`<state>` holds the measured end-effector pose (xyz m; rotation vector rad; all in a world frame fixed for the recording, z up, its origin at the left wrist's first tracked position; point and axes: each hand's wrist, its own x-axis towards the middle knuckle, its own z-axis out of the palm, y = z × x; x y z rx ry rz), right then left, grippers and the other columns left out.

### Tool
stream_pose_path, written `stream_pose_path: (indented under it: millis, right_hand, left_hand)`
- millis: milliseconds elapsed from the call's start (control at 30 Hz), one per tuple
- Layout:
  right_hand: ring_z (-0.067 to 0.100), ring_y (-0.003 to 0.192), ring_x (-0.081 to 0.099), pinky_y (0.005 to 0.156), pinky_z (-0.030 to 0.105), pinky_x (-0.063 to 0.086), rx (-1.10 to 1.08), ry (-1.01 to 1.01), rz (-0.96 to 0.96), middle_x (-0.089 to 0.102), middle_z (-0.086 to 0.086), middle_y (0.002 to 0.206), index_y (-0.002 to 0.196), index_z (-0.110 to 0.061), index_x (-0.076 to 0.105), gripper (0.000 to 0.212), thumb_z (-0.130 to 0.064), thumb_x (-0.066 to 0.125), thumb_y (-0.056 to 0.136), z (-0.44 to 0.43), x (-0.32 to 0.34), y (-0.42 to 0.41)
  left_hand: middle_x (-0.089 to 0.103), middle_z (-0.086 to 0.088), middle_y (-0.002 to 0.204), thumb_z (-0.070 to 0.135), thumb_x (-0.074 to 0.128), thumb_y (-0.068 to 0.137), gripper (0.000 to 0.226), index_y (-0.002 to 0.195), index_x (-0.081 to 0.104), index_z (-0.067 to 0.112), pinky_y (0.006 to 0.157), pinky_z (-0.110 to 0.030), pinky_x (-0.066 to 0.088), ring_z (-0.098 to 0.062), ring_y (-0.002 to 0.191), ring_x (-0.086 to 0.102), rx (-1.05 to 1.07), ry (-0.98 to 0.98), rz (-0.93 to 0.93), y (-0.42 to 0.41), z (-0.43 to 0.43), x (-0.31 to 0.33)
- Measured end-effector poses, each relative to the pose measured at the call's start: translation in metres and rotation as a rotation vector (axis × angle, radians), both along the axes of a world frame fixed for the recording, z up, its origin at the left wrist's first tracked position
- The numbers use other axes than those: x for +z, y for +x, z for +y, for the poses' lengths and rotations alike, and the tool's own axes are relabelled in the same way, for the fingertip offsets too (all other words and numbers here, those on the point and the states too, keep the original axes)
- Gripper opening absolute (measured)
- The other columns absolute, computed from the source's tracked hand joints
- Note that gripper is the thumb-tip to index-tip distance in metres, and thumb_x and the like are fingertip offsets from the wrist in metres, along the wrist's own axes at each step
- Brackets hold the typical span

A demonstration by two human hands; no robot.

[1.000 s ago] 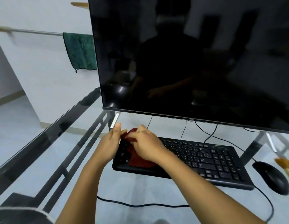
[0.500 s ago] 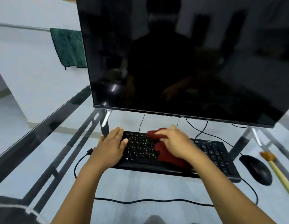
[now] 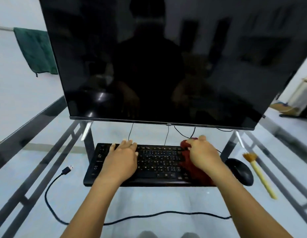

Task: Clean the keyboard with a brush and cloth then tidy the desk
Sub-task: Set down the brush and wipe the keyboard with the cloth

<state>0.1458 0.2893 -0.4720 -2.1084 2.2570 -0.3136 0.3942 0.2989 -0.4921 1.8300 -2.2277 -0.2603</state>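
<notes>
Two hands on the job here: the right hand [image 3: 203,156] has its fingers curled tight around a bunched red cloth [image 3: 189,166], pressing it onto the right end of the keyboard [image 3: 157,162], lower middle of the frame. The left hand [image 3: 122,159] lies flat, fingers loosely together and holding nothing, pinning down the keyboard's left side so it doesn't slide, I'd guess. Further right, the mouse [image 3: 239,170] sits just beside the keyboard, and the brush [image 3: 259,174] lies on the glass desk [image 3: 37,177] past it, bristles pointing up-frame. So brushing looks finished to me, and the wipe is at the far right keys, maybe nearly done. What's left is the tidying: loose USB cable [image 3: 67,170] trailing at lower left, brush and cloth to put away. Dark monitor [image 3: 166,57] fills the top.
</notes>
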Motion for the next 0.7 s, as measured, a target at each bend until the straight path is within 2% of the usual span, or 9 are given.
stream_pose_path:
  millis: [100,167,267,367,467,500,567,633,700]
  right_hand:
    - [0.027,0.098,0.055,0.085,0.036,0.049,0.304,0.059,-0.111,0.040,0.000,0.104,0.125,-0.035,0.057,0.034,-0.020,0.045,0.097,0.022,-0.005,0.027]
    - [0.020,0.095,0.053,0.083,0.034,0.048,0.489,0.071,-0.108,0.039,-0.004,0.100,0.128,-0.039,0.055,0.037,-0.021,0.047,0.097,0.034,-0.007,0.037]
    - [0.025,0.102,0.055,0.089,0.036,0.047,0.296,0.066,-0.052,0.037,-0.003,0.102,0.129,-0.042,0.054,0.037,-0.025,0.046,0.097,0.019,0.002,0.006]
    - [0.032,0.097,0.058,0.085,0.039,0.050,0.021,0.056,0.029,0.035,0.002,0.100,0.128,-0.034,0.057,0.035,-0.024,0.039,0.098,0.011,0.007,-0.022]
    - [0.028,0.099,0.058,0.085,0.034,0.049,0.187,0.032,-0.026,0.039,0.004,0.108,0.125,-0.025,0.055,0.031,-0.034,0.042,0.099,0.027,-0.002,0.003]
    - [0.022,0.098,0.059,0.080,0.030,0.048,0.272,0.010,-0.084,0.042,0.000,0.109,0.125,-0.025,0.054,0.030,-0.036,0.043,0.099,0.036,-0.006,0.013]
    - [0.007,0.091,0.062,0.065,0.021,0.045,0.326,-0.025,-0.157,0.047,-0.012,0.095,0.118,-0.026,0.056,0.026,-0.037,0.045,0.098,0.042,-0.012,0.013]
    - [0.018,0.093,0.064,0.067,0.028,0.046,0.163,-0.080,-0.126,0.044,-0.012,0.087,0.117,-0.025,0.059,0.027,-0.037,0.044,0.098,0.027,-0.016,-0.007]
    - [0.032,0.093,0.062,0.075,0.035,0.048,-0.062,-0.072,-0.049,0.039,0.000,0.095,0.121,-0.021,0.060,0.030,-0.032,0.041,0.100,0.014,-0.011,-0.026]
  left_hand:
    - [0.020,-0.003,0.160,0.032,0.031,0.102,0.048,0.148,0.032,0.019,0.119,-0.046,0.008,-0.019,0.148,0.008,-0.063,-0.021,0.009,-0.026,-0.002,0.004]
    - [0.020,-0.001,0.159,0.033,0.029,0.102,0.048,0.149,0.029,0.020,0.119,-0.046,0.009,-0.018,0.148,0.009,-0.140,-0.007,0.032,-0.044,0.000,0.005]
    - [0.018,0.003,0.160,0.040,0.029,0.102,0.052,0.151,0.025,0.021,0.120,-0.042,0.004,-0.015,0.148,0.008,-0.181,0.005,0.038,-0.053,0.004,-0.002]
    - [0.014,0.005,0.161,0.043,0.027,0.102,0.055,0.152,0.021,0.023,0.120,-0.039,0.000,-0.013,0.148,0.003,-0.178,-0.019,0.027,-0.051,0.006,-0.009]
    - [0.014,0.006,0.161,0.042,0.024,0.102,0.054,0.152,0.020,0.022,0.120,-0.040,-0.001,-0.013,0.149,0.002,-0.169,-0.052,0.013,-0.053,0.006,-0.014]
    - [0.014,0.006,0.161,0.043,0.022,0.102,0.054,0.152,0.019,0.022,0.119,-0.040,-0.001,-0.013,0.149,0.002,-0.164,-0.067,0.009,-0.054,0.006,-0.015]
    - [0.014,0.007,0.161,0.043,0.020,0.102,0.054,0.152,0.018,0.022,0.119,-0.039,-0.002,-0.012,0.149,0.001,-0.164,-0.090,0.000,-0.054,0.007,-0.018]
    - [0.013,0.008,0.161,0.044,0.018,0.102,0.055,0.152,0.018,0.023,0.119,-0.038,-0.003,-0.011,0.148,0.000,-0.171,-0.097,0.000,-0.052,0.007,-0.020]
    - [0.013,0.007,0.161,0.049,0.010,0.100,0.059,0.152,0.017,0.023,0.118,-0.037,-0.003,-0.011,0.148,0.000,-0.176,-0.100,-0.007,-0.052,0.007,-0.022]
